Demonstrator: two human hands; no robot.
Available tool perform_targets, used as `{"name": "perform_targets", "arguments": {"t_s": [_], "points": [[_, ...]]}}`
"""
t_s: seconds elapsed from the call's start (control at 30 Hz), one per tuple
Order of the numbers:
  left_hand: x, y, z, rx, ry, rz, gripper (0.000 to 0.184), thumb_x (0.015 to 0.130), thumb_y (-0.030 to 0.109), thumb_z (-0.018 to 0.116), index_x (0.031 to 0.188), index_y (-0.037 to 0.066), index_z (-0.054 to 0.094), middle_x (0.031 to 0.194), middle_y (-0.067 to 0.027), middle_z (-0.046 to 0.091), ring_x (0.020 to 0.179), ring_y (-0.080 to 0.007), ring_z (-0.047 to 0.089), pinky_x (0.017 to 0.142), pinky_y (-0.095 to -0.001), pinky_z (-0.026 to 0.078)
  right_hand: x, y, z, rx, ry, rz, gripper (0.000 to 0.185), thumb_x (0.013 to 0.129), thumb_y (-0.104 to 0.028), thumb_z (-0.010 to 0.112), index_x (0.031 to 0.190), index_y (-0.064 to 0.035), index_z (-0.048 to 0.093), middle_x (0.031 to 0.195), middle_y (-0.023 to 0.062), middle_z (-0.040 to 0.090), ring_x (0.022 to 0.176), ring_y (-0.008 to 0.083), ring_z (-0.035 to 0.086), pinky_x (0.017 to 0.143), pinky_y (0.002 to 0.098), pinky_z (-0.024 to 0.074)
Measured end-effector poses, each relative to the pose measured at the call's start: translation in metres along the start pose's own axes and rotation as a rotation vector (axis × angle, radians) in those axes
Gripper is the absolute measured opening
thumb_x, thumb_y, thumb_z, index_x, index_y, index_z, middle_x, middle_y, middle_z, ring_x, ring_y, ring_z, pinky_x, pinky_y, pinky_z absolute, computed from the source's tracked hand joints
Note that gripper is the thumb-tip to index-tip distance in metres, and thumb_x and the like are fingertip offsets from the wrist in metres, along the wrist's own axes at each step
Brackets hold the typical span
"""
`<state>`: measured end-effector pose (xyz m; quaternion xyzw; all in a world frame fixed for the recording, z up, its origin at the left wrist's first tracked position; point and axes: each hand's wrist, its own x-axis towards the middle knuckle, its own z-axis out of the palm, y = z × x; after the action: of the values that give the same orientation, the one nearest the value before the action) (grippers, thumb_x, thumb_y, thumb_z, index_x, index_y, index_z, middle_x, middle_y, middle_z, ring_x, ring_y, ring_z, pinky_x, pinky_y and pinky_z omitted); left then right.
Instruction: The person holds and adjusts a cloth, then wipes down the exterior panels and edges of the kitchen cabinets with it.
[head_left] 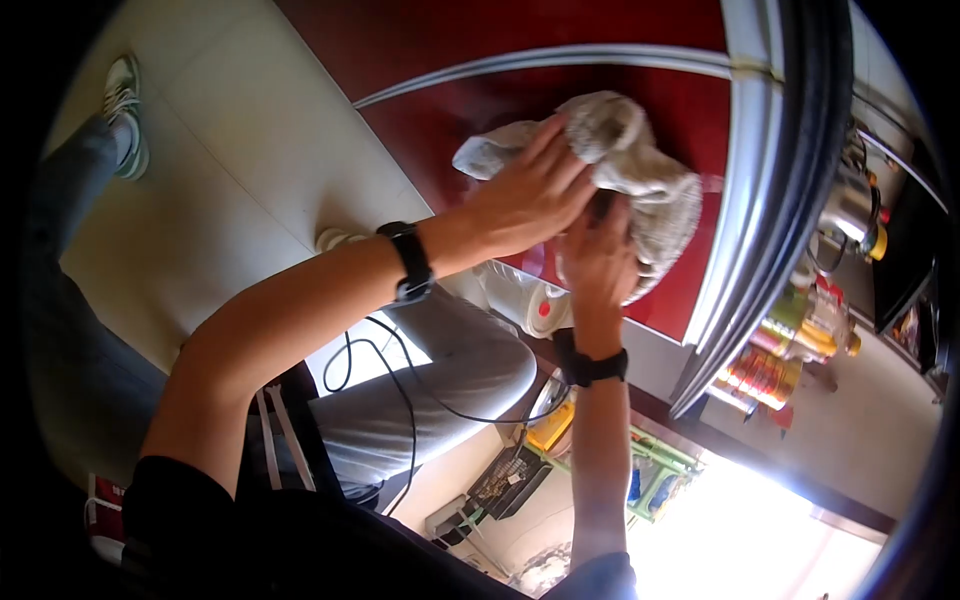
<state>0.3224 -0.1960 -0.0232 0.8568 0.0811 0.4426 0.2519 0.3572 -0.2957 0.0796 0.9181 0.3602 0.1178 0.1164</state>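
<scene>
A crumpled pale grey cloth [665, 195] lies bunched against a glossy red panel [440, 125]. My left hand [535, 190] reaches in from the left, its fingers closed on the cloth's near side. Just to the right and lower, my right hand [600, 255] presses on the same cloth with its fingers bent and close together. Both hands nearly touch, and folds of cloth hide some fingertips. Each wrist wears a black band.
Silver and black edging [765, 180] borders the panel. Jars and bottles [770, 365] stand at the right. A clear plastic roll [535, 305] lies below my hands. A black cable [410, 400] crosses my leg. A shoe [125, 110] rests on the tiled floor [220, 130].
</scene>
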Motion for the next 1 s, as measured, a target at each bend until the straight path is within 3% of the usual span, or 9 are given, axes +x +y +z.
{"name": "perform_targets", "arguments": {"t_s": [0.13, 0.2, 0.33, 0.53, 0.57, 0.67, 0.8, 0.83, 1.0], "points": [[0.052, 0.056, 0.003, -0.093, 0.303, -0.004, 0.051, 0.08, 0.021, 0.069, 0.128, 0.005, 0.058, 0.112, -0.0136, 0.063, 0.115, -0.0289, 0.057, 0.116, -0.0499, 0.028, -0.002, 0.065, -0.034, -0.087, 0.258, -0.149, 0.042, 0.095, -0.032, 0.052, 0.12, 0.0021, 0.055, 0.088, 0.0248, 0.068, 0.071, 0.0438, 0.065, 0.058, 0.049, 0.0519], [0.053, 0.066, 0.002, -0.083, 0.125, 0.103, 0.03, 0.078, 0.016, 0.067, 0.105, 0.006, 0.069, 0.119, -0.0144, 0.062, 0.124, -0.0309, 0.051, 0.115, -0.0562, 0.025, -0.005, 0.082, -0.03, -0.143, 0.342, -0.323, 0.036, 0.095, -0.025, 0.053, 0.115, 0.0035, 0.059, 0.096, 0.0235, 0.067, 0.078, 0.0396, 0.066, 0.065, 0.0453, 0.0523], [0.044, 0.045, 0.016, -0.08, 0.223, 0.161, 0.025, 0.076, 0.018, 0.066, 0.1, 0.016, 0.072, 0.117, -0.0031, 0.065, 0.122, -0.024, 0.054, 0.119, -0.045, 0.023, 0.002, 0.069, 0.007, -0.207, 0.58, -0.38, 0.033, 0.095, -0.022, 0.053, 0.114, 0.0054, 0.059, 0.098, 0.0234, 0.065, 0.084, 0.0381, 0.064, 0.073, 0.0423, 0.0505], [-0.004, -0.033, 0.04, -0.028, 0.094, 0.248, 0.026, 0.08, 0.016, 0.06, 0.1, 0.027, 0.072, 0.11, 0.0135, 0.067, 0.121, -0.0125, 0.054, 0.12, -0.0326, 0.025, 0.006, 0.023, 0.089, -0.039, 0.472, -0.408, 0.027, 0.093, -0.012, 0.051, 0.108, 0.0101, 0.057, 0.099, 0.0274, 0.064, 0.087, 0.0408, 0.063, 0.075, 0.0447, 0.0512], [-0.015, -0.044, 0.043, -0.087, 0.014, 0.256, 0.025, 0.081, 0.024, 0.061, 0.103, 0.024, 0.072, 0.125, 0.0086, 0.062, 0.127, -0.0148, 0.048, 0.121, -0.0327, 0.021, 0.001, 0.026, 0.108, -0.062, 0.391, -0.439, 0.027, 0.093, -0.011, 0.05, 0.107, 0.0105, 0.057, 0.101, 0.0279, 0.064, 0.09, 0.0407, 0.063, 0.077, 0.0451, 0.0512], [-0.044, -0.077, 0.034, -0.103, -0.369, 0.132, 0.031, 0.08, 0.029, 0.063, 0.109, 0.025, 0.072, 0.125, 0.009, 0.063, 0.13, -0.0133, 0.046, 0.121, -0.0334, 0.02, 0.006, -0.006, 0.139, 0.096, 0.231, -0.499, 0.03, 0.089, -0.007, 0.052, 0.113, 0.0103, 0.057, 0.111, 0.0271, 0.062, 0.101, 0.0383, 0.062, 0.089, 0.0468, 0.0496], [-0.094, -0.111, 0.039, -0.079, -0.508, -0.057, 0.037, 0.08, 0.037, 0.067, 0.114, 0.023, 0.068, 0.117, 0.0027, 0.068, 0.131, -0.0173, 0.047, 0.121, -0.0365, 0.015, 0.003, -0.034, 0.2, 0.065, 0.035, -0.573, 0.04, 0.088, -0.013, 0.057, 0.124, 0.004, 0.054, 0.123, 0.0243, 0.057, 0.114, 0.0384, 0.055, 0.099, 0.0489, 0.0424], [-0.112, -0.115, 0.046, -0.099, -0.411, -0.131, 0.048, 0.079, 0.03, 0.068, 0.125, 0.019, 0.063, 0.124, -0.0036, 0.064, 0.134, -0.0263, 0.042, 0.121, -0.0399, 0.018, 0.003, -0.043, 0.209, 0.172, -0.037, -0.53, 0.045, 0.088, -0.018, 0.059, 0.13, -0.0003, 0.052, 0.13, 0.0222, 0.053, 0.121, 0.0386, 0.049, 0.104, 0.0497, 0.0364], [-0.138, -0.125, 0.041, -0.078, -0.29, -0.17, 0.039, 0.071, 0.017, 0.066, 0.105, -0.002, 0.066, 0.126, -0.0221, 0.056, 0.133, -0.0369, 0.041, 0.115, -0.0445, 0.028, 0.003, -0.078, 0.217, 0.223, -0.042, -0.508, 0.054, 0.089, -0.023, 0.06, 0.137, 0.0, 0.048, 0.141, 0.0244, 0.045, 0.13, 0.0451, 0.04, 0.112, 0.0531, 0.0264]]}}
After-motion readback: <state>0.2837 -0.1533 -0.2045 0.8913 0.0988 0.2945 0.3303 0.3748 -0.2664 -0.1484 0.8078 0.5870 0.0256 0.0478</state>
